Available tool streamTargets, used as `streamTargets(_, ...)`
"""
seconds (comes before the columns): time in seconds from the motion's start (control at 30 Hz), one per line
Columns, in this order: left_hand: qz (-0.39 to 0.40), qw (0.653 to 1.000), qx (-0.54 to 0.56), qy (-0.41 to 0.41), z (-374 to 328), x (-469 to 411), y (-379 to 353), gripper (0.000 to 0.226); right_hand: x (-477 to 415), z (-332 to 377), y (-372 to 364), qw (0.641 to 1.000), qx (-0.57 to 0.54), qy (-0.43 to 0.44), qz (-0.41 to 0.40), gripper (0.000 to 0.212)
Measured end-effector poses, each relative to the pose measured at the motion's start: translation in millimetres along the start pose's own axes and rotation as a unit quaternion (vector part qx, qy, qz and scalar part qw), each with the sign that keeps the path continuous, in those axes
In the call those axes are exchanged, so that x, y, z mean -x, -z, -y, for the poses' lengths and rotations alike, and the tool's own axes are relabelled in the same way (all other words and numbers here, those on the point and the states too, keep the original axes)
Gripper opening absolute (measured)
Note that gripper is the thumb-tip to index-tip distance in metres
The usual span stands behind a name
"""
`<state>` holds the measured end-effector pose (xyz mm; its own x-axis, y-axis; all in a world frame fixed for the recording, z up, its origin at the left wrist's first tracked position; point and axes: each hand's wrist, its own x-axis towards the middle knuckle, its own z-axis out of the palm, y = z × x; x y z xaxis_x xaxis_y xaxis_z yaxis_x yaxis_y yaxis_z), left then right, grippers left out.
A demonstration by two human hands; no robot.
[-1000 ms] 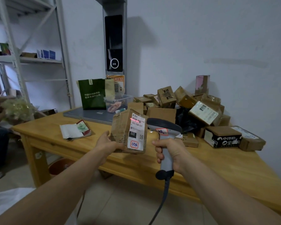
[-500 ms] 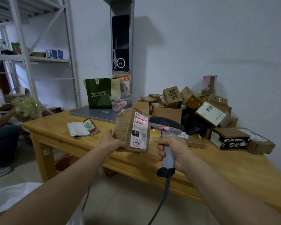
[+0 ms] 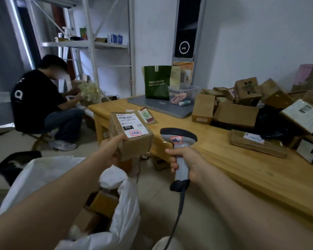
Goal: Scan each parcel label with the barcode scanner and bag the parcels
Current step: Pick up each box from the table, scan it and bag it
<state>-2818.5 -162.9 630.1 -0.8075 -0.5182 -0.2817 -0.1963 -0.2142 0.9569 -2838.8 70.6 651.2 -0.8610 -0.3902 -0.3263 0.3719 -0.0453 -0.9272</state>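
Parcel position: the small brown cardboard parcel is held in the air off the near corner of the light wooden desk. In the view it sits higher than the mouth of the white plastic bag on the floor. Its white printed label faces upward.

Left hand: fingers curled round the near left end of the parcel, gripping it.

Right hand: closed round the handle of the grey handheld barcode scanner. The scanner is upright, just right of the parcel and apart from it. A dark cable hangs from the handle base.

Bag contents: brown cardboard boxes are visible inside the mouth.

Desk contents: a heap of brown cardboard parcels at the far right, a green paper bag and a clear plastic tub on a grey mat.

Surroundings: a seated person in a black shirt at left, beside white metal shelving.
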Motion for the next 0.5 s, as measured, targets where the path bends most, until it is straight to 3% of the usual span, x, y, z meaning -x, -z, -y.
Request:
streamTargets(0.07, -0.027, 1.000, -0.010, 0.009, 10.3, -0.7, 32.3, 0.057, -7.3, -12.4, -21.9, 0.999, 0.013, -0.027, 0.020, 0.013)
streamTargets(0.3, -0.169, 0.980, -0.017, 0.102, 56.5, -5.6, 131.6, 0.068, -33.6, -58.2, -74.8, 0.994, 0.047, -0.093, 0.038, 0.011)
streamTargets(0.43, -0.181, 0.974, -0.043, 0.131, 86.0, -2.7, 164.1, 0.060, -46.3, -81.0, -95.4, 0.989, 0.077, -0.120, 0.040, 0.011)
streamTargets(0.5, -0.166, 0.976, -0.104, 0.099, 100.0, -2.2, 171.2, 0.046, -56.7, -93.5, -100.6, 0.989, 0.091, -0.115, 0.014, 0.010)
